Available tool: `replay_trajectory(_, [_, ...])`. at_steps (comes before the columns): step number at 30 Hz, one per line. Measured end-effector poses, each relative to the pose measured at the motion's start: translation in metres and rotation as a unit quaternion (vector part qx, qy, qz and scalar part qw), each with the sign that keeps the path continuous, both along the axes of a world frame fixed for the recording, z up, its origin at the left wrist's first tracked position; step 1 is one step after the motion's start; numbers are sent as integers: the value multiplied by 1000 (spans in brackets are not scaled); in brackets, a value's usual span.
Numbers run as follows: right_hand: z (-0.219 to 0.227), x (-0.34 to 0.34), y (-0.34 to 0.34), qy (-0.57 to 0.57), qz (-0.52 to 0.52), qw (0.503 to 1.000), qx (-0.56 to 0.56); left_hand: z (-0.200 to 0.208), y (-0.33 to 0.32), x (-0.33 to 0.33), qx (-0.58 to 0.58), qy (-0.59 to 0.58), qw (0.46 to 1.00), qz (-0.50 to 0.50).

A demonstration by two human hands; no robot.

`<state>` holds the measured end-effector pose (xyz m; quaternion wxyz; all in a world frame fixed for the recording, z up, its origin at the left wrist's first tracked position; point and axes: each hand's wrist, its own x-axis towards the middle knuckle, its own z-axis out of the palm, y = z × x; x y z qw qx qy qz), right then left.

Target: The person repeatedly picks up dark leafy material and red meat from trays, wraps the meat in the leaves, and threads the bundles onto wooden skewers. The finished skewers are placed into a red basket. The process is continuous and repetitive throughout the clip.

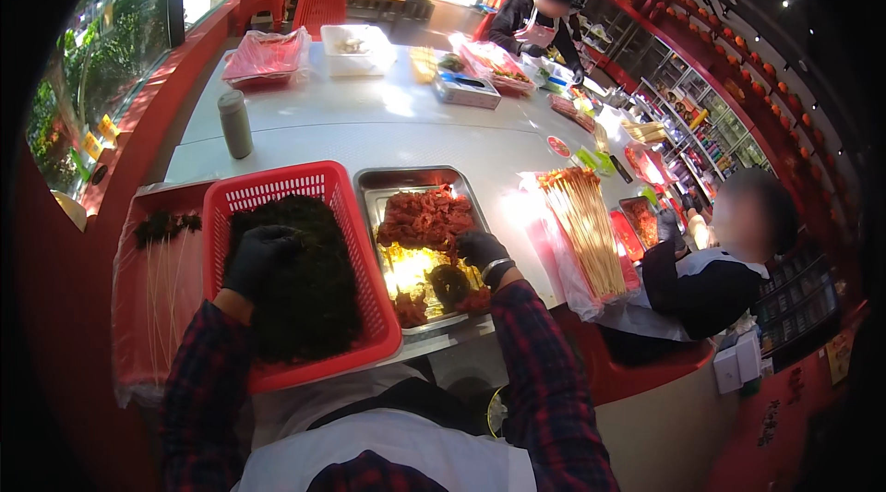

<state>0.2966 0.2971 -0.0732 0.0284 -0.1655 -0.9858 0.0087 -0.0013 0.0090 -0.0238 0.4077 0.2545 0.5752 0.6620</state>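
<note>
A red perforated basket (349, 215) full of dark green leaves (309, 307) stands before me. Black-gloved, my left hand (265, 261) is over the leaves with its fingers drawn together; anything in them blends into the dark green. To the right, a metal tray (371, 180) holds a pile of red seasoned meat (426, 217), with smaller pieces and a dark round clump (448, 283) in its shiny nearer part. My right hand (482, 252), also gloved in black, is at the tray's right side beside the meat, fingers curled. What they grip is hidden.
Left of the basket, a plastic-covered red tray (129, 307) holds a few skewers with dark green tops. Many meat-tipped skewers (586, 238) lie at right beside a seated co-worker (701, 270). A grey bottle (235, 126), a white tub (358, 63) and a box (468, 91) stand farther back.
</note>
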Motion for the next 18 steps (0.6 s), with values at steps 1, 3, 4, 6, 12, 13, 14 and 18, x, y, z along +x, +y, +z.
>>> replay_trajectory(1, [23,-12,-22,-80,-29,996,29,2,-6,1,-5,-9,1000,14])
replay_trajectory(3, [17,-6,-23,-36,-30,998,45,-4,-4,-4,-4,-6,1000,8])
replay_trajectory(4, [11,-5,-22,-12,-29,998,51,-6,-5,-7,-6,-4,1000,6])
replay_trajectory(6, [-8,-2,-12,-6,-24,996,86,-3,0,-5,-11,14,1000,-10])
replay_trajectory(12, [11,-10,-31,92,6,993,76,-6,-5,-9,-22,17,1000,-12])
replay_trajectory(13, [16,-11,-35,102,11,991,82,-7,-4,-10,-21,12,1000,-16])
replay_trajectory(14, [16,-13,-35,80,-9,996,45,-7,-3,-10,-15,4,1000,-18])
replay_trajectory(18, [18,-27,-40,184,36,977,-101,-9,-2,-12,-2,-19,1000,-24])
